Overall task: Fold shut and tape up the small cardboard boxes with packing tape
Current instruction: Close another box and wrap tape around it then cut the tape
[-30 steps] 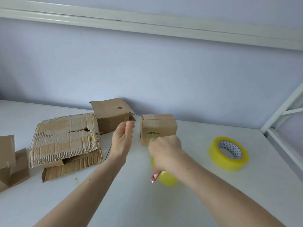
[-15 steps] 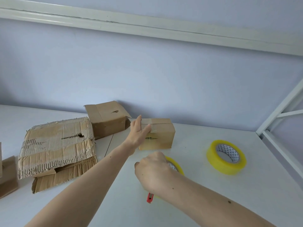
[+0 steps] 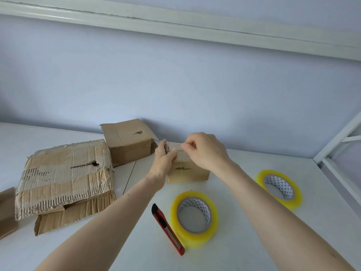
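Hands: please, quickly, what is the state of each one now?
Left hand: grips the left top edge of the small box.
Right hand: fingers curled on the box top; whether they pinch something cannot be told.

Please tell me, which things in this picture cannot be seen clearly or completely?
Head view only:
- Top of the small box: covered by the left hand and right hand; whether tape is on it cannot be told.
- What the right fingertips pinch: too small.
- Brown cardboard piece: cut off by the left edge.
- Print on the small box: too small to read.

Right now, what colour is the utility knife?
Red with a black tip: utility knife, on the table in the head view.
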`<state>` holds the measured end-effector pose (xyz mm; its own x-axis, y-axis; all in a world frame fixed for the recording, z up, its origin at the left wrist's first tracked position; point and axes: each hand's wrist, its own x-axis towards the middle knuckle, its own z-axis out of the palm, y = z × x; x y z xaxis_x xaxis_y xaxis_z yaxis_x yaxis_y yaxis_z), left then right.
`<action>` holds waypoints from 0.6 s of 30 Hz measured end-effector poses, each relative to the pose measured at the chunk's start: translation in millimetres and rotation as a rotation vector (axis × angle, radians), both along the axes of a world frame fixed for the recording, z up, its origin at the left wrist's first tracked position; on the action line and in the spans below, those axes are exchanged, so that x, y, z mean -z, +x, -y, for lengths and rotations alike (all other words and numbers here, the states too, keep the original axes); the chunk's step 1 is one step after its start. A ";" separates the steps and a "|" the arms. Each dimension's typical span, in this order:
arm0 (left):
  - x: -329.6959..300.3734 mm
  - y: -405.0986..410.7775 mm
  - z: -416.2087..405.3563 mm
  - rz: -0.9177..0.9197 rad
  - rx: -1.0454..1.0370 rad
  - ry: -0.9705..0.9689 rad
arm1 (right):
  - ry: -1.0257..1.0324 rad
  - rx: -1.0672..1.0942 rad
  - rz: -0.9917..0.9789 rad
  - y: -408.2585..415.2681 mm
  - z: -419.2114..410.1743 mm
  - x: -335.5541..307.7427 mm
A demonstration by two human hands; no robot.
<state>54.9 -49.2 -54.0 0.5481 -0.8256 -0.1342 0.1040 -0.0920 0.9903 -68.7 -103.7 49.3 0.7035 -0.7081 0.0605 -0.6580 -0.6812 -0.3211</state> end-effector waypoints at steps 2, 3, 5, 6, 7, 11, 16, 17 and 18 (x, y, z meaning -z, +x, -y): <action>2.6 -2.9 5.0 -0.012 -0.050 0.020 | -0.019 0.084 0.008 8.2 19.1 26.3; 3.8 -4.4 6.2 0.004 -0.056 0.030 | -0.029 0.073 -0.016 13.4 24.9 39.2; 6.0 -7.3 6.8 0.034 -0.060 0.030 | -0.049 0.049 -0.060 23.9 31.5 55.6; 8.2 -7.8 6.6 0.054 -0.063 0.009 | -0.042 0.052 -0.079 27.7 33.6 60.2; 9.6 -8.4 6.0 0.067 -0.065 -0.001 | -0.026 0.062 -0.099 30.4 35.1 63.5; 20.1 -8.0 5.7 0.096 -0.053 0.001 | 0.001 0.105 -0.184 29.9 32.8 75.2; 21.4 -9.1 6.1 0.104 -0.057 -0.060 | 0.015 0.156 -0.231 46.0 36.8 67.9; 20.9 -9.5 5.5 0.092 -0.060 -0.077 | 0.014 0.171 -0.239 50.5 35.9 67.2; 21.1 -9.7 5.6 0.087 -0.061 -0.082 | 0.012 0.184 -0.237 54.1 34.5 67.5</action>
